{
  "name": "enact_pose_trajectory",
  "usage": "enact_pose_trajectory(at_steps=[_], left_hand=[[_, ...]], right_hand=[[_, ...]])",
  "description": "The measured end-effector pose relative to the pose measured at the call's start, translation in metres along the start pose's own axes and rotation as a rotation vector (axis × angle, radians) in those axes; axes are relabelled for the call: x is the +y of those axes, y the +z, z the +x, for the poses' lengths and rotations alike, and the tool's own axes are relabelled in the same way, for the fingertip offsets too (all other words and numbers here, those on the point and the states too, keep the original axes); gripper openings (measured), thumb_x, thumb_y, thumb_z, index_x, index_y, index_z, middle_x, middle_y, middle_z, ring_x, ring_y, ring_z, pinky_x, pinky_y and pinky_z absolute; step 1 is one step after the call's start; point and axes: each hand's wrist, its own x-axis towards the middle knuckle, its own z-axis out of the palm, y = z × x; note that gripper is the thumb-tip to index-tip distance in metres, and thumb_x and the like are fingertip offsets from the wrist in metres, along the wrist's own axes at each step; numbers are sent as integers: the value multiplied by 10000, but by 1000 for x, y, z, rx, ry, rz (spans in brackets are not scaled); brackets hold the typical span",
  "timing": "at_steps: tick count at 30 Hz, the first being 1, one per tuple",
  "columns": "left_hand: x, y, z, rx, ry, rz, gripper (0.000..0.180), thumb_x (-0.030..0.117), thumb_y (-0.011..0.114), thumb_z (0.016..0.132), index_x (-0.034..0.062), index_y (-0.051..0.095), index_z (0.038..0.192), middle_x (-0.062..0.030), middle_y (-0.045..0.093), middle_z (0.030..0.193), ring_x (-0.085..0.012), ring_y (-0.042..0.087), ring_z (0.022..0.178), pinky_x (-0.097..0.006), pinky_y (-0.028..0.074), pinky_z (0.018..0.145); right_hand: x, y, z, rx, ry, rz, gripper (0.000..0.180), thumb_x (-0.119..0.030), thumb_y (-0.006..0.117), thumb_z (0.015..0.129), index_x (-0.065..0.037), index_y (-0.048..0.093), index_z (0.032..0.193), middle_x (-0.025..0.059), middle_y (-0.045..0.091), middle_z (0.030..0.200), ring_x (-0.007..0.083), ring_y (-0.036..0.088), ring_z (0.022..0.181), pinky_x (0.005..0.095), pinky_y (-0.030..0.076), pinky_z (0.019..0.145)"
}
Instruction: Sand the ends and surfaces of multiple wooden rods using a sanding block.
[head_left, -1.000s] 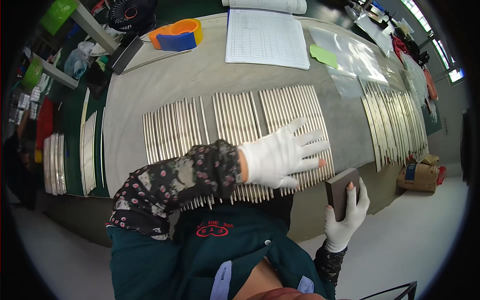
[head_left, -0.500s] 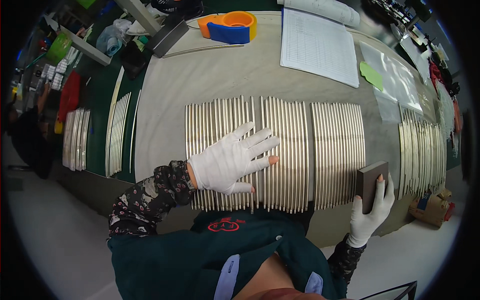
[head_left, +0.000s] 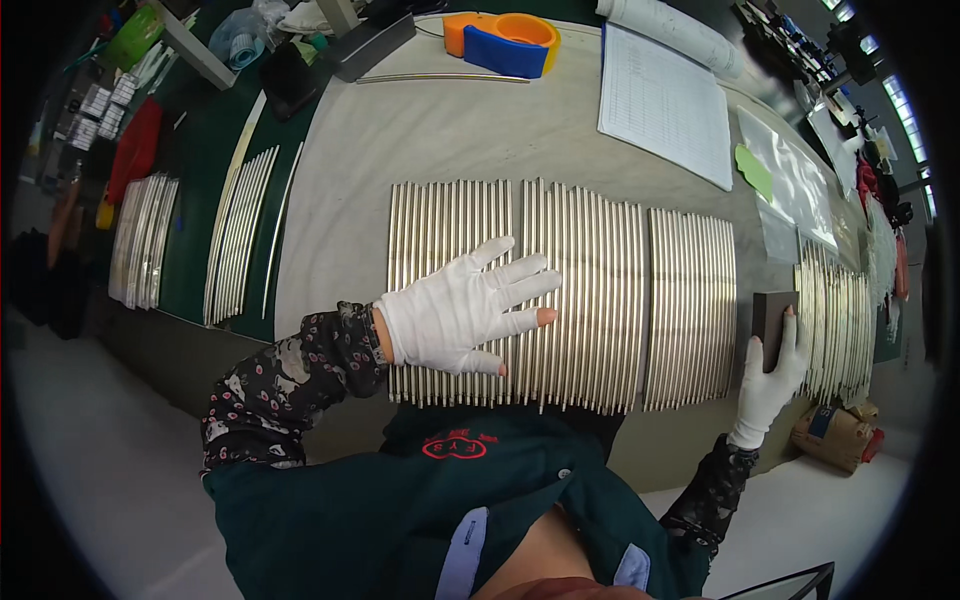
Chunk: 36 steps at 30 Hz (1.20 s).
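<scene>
Thin silvery metal rods lie side by side on the table in a left group (head_left: 440,215), a middle group (head_left: 590,270) and a right group (head_left: 692,310). My left hand (head_left: 465,310), in a white glove with bare fingertips, lies flat with its fingers spread across the left group, reaching onto the edge of the middle one. At the right, my right hand (head_left: 772,385), gloved the same way, grips a dark grey rectangular block (head_left: 768,318). The block sits between the right group and a further bundle of rods (head_left: 835,320), and its lower part is hidden by the hand.
Behind the rods are an orange and blue tape dispenser (head_left: 505,42), a single rod (head_left: 445,78), a grey block (head_left: 372,47) and a ruled notebook (head_left: 665,105). Clear plastic bags (head_left: 790,180) with a green slip (head_left: 753,172) lie right. More rods (head_left: 240,235) rest on the green surface left.
My right hand has moved right with the block, away from the right group. Rods under my left hand have shifted, with some joining the middle group. The whole view has tilted slightly.
</scene>
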Motion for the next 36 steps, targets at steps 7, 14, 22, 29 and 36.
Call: enact_pose_trajectory(at_steps=[7,14,22,29,36], left_hand=[[-1,6,-18,89,-30,13,801,564,573,808,155,326,1451,-189,315,1504,-368,334,1371,-596,195,1120],[68,10,-58,280,-396,-73,827,525,682,752,175,358,1428,-190,346,1470,-400,349,1339,-642,228,1063],[93,26,-63,137,-427,38,698,438,762,656,113,530,1228,-135,421,1388,-327,376,1312,-581,290,1047],[81,29,-76,236,-369,53,626,309,754,647,70,536,1184,-123,463,1341,-323,433,1254,-545,324,1030],[74,22,-85,131,-355,25,609,318,703,694,84,514,1223,-132,462,1342,-340,438,1247,-566,307,1034]], right_hand=[[41,35,30,-138,84,-355,629,-446,675,807,-74,564,1301,257,356,1440,436,389,1277,473,375,1039],[-26,5,2,-273,20,-111,370,-299,663,867,-30,615,1116,138,633,1022,301,623,924,378,509,786],[-49,33,20,-354,296,-224,393,-401,571,905,-12,553,958,183,642,884,383,634,817,465,504,718],[-52,38,16,-286,280,-198,419,-419,544,916,-6,525,985,230,646,834,435,636,794,497,500,711],[-61,36,10,-276,203,-216,374,-377,572,904,-12,499,867,208,623,763,411,630,727,487,497,655]])
